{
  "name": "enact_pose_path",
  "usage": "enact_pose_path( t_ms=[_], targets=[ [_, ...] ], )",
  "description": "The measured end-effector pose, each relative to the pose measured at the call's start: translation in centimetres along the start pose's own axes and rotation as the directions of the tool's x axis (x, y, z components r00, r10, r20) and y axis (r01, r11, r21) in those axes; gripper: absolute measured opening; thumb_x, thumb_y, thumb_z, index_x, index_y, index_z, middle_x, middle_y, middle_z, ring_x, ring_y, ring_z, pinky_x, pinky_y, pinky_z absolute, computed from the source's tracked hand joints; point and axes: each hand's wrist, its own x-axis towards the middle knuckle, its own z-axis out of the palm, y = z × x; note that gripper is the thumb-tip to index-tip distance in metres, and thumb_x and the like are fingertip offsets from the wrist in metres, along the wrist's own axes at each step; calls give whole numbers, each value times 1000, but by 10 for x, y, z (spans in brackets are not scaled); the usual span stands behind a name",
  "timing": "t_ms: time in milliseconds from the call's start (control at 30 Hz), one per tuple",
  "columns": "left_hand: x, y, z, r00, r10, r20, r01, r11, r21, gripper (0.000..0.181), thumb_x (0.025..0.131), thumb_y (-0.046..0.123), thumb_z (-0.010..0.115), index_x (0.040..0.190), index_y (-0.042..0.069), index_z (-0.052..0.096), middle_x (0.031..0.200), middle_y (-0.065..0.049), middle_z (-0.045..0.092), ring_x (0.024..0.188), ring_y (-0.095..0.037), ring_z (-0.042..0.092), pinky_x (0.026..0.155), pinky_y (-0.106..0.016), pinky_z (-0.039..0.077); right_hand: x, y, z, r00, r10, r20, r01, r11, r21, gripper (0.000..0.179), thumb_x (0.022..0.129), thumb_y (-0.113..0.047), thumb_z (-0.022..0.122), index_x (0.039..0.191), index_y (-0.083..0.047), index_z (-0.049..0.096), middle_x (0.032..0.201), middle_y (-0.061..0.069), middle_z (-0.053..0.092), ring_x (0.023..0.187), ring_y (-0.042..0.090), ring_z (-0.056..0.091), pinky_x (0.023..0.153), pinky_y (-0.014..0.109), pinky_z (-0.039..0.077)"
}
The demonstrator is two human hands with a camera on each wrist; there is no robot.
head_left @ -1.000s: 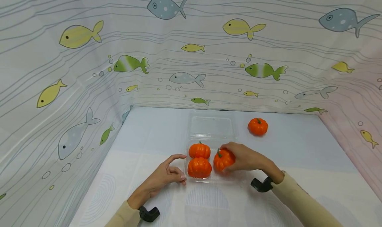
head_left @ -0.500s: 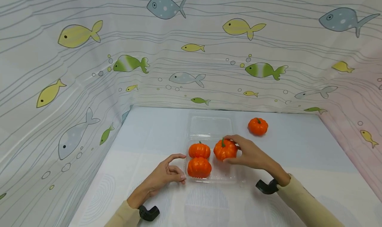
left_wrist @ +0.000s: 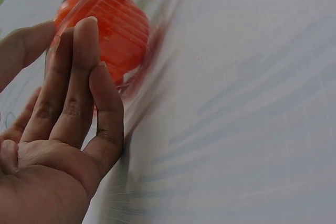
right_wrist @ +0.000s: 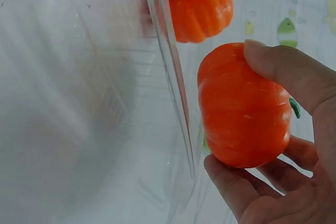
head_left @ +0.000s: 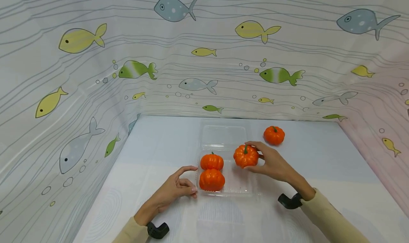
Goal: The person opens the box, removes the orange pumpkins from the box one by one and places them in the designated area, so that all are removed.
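In the head view, my right hand grips a small orange toy pumpkin with a green stem. It is held above the right half of a clear plastic clamshell box. Thumb and fingers sit on opposite sides of this pumpkin in the right wrist view. Two more pumpkins, one at the rear and one at the front, sit in the box's left half. My left hand is at the box's left edge, its relaxed fingertips against the clear wall.
The box's clear lid lies folded back behind it. Another orange pumpkin stands on the white table, beyond the box to the right. Fish-patterned curtain surrounds the table at the back and sides.
My right hand has lifted the pumpkin up from the box's right half and moved it backward and slightly right. The left hand has stayed at the box's edge.
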Motion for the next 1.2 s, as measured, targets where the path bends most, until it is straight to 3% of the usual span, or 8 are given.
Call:
enact_pose_path(
  t_ms=[400,933,1200],
  targets=[
    [1,-1,-2,1000,-6,1,6,1000,-4,78,92,8,78,157,14,34,100,-17,73,88,-30,74,92,-45,58,-10,16,-11,994,26,-102,-27,1000,-6,82,81,-36,90,147,-10,48,146,11,54,128,34,57,94,51,55],
    [-1,-1,-1,1000,-10,-6,10,1000,7,76,93,8,77,156,16,36,100,-17,73,89,-31,73,92,-45,58,-25,39,-26,978,35,-207,-41,999,-21,80,82,-27,90,149,-10,48,147,15,50,131,37,54,95,47,52],
    [0,-1,-1,1000,-12,-9,12,1000,8,77,93,8,77,157,15,35,100,-18,73,89,-31,73,93,-45,58,-32,52,-33,963,86,-256,-101,994,-45,82,82,-29,90,148,-6,47,144,21,52,130,42,53,94,48,51]
  ],
)
